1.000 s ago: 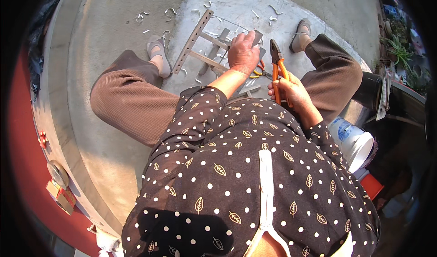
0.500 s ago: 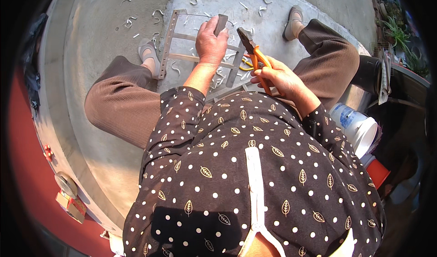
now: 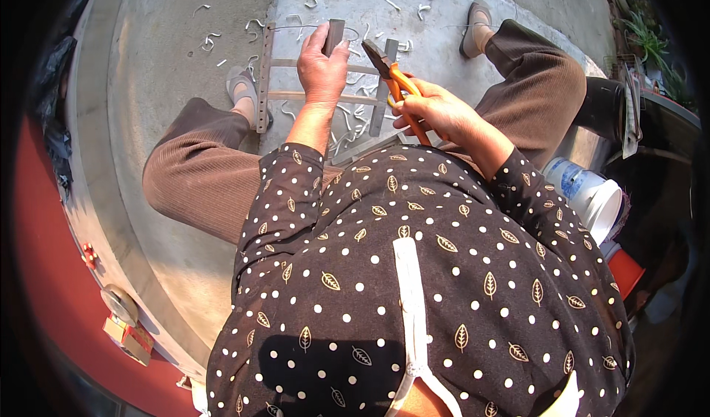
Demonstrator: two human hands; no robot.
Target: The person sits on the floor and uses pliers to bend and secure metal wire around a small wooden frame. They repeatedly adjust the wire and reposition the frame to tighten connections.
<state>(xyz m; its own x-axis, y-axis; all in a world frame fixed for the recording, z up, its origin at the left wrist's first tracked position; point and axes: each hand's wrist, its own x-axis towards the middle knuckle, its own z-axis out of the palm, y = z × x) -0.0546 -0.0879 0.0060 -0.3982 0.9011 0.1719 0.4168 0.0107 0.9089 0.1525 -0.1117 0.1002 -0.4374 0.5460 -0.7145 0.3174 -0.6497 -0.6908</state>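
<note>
My left hand [image 3: 321, 72] is closed around the upper end of a dark grey bar [image 3: 335, 34], part of a small slatted frame. The frame has a side rail with a row of holes [image 3: 263, 77] and thin crossbars [image 3: 325, 97]. A thin wire [image 3: 290, 26] runs from that rail to my left fingers and curls out beyond the bar. In my right hand [image 3: 442, 112] are pliers with orange handles [image 3: 403, 83]. Their dark jaws point up and left, just right of the held bar. Something yellow, partly hidden, lies behind the pliers.
Short white curled scraps [image 3: 208, 41] litter the concrete floor around the frame. My feet [image 3: 477, 29] stand on both sides of it. White buckets [image 3: 592, 195] and a red container [image 3: 625, 270] are at right, potted plants [image 3: 647, 40] at far right.
My left hand and the held bar have shifted left, and the frame's side rail has moved a little left. The pliers have followed the same way, still gripped in my right hand.
</note>
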